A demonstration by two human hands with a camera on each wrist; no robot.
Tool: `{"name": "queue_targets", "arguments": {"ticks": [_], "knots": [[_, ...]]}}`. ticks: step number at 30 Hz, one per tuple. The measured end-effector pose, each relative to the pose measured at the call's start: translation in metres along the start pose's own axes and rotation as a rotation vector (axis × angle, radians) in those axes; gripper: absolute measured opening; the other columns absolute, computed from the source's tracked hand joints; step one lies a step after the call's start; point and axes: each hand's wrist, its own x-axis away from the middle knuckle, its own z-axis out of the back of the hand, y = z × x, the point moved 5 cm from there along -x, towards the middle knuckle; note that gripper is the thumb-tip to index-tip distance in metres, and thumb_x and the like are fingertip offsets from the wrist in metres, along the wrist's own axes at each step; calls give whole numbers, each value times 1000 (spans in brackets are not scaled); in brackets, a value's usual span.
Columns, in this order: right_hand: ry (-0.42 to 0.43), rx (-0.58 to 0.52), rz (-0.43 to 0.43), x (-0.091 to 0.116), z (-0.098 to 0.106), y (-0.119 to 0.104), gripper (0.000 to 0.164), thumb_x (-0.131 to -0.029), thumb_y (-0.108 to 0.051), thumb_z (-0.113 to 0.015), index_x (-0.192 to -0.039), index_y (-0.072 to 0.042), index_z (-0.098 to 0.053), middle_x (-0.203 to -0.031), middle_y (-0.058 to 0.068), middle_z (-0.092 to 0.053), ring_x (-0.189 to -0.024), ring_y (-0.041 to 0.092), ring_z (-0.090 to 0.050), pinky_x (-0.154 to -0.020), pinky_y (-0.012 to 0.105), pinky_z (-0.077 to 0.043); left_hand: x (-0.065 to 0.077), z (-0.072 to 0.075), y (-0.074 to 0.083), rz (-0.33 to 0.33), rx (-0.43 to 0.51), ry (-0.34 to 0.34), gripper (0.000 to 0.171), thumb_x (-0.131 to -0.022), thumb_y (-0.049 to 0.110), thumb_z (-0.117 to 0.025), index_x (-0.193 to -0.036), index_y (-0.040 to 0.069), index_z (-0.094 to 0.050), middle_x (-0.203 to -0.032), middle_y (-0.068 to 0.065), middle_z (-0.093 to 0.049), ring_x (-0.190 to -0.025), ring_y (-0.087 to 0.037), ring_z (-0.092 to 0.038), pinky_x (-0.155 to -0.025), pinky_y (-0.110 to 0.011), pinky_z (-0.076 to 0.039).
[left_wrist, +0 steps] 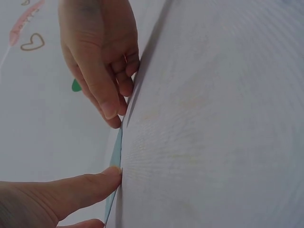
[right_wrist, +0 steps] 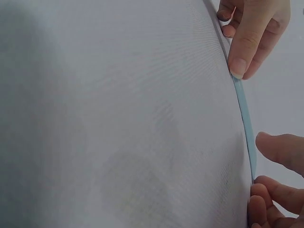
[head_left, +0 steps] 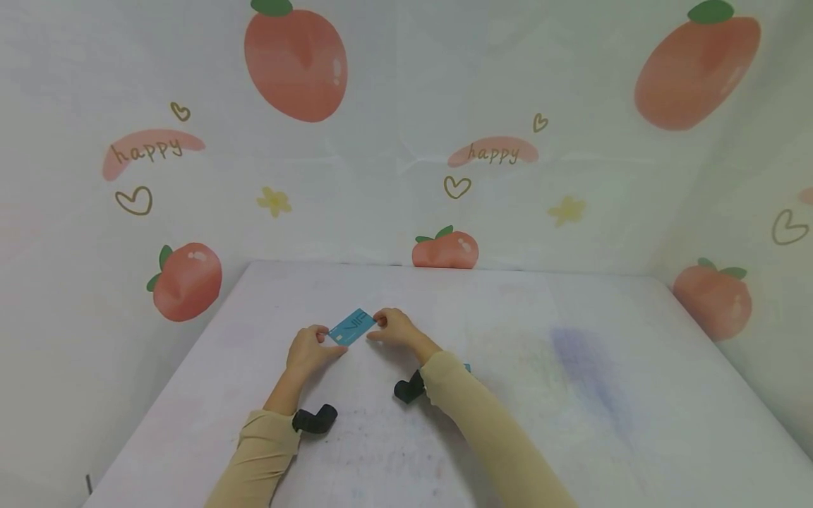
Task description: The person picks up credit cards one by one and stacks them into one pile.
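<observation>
A blue card [head_left: 352, 327] with dark "VIP" lettering and a small gold chip lies slantwise, close to the white table surface. At its left end my left hand [head_left: 310, 351] grips it, thumb along the near edge and fingers at the left corner. My right hand [head_left: 396, 329] holds the opposite end, its fingers curled at the right corner and its thumb beside the near edge. Both wrist views show the card nearly edge-on, a thin light-blue strip [right_wrist: 245, 116] running between the two hands.
A bit of another blue thing [head_left: 468, 367] shows past my right sleeve [head_left: 473, 413], which hides the rest of it. The white table [head_left: 571, 303] meets a fruit-printed cloth backdrop [head_left: 394, 141] at the back and sides. Black wrist mounts [head_left: 315, 420] sit on both forearms.
</observation>
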Motion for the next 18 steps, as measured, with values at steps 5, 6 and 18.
{"name": "queue_targets", "arguments": {"ticks": [5,6,18], "knots": [[6,4,5,-2,-1,1,44,-81,-18,-70,-117,3,-58,-108,13,-60,-96,19,-53,-87,31,-46,0,1,2,12,7,-4,56,-75,23,-74,-117,-9,-55,-107,-26,-60,-95,-35,-56,-82,-45,-45],[7,3,1,-2,-1,2,44,-81,-18,-71,-117,3,-58,-107,13,-60,-95,19,-52,-87,31,-45,0,1,3,14,12,-7,56,-76,23,-74,-117,-10,-55,-108,-27,-60,-96,-35,-56,-82,-45,-45],[22,-15,-4,3,-2,-4,34,-81,-15,-70,-109,1,-60,-105,13,-60,-95,20,-53,-87,31,-45,-1,-2,4,21,47,-24,57,-77,19,-73,-120,-12,-53,-114,-30,-57,-101,-38,-56,-86,-46,-45]]}}
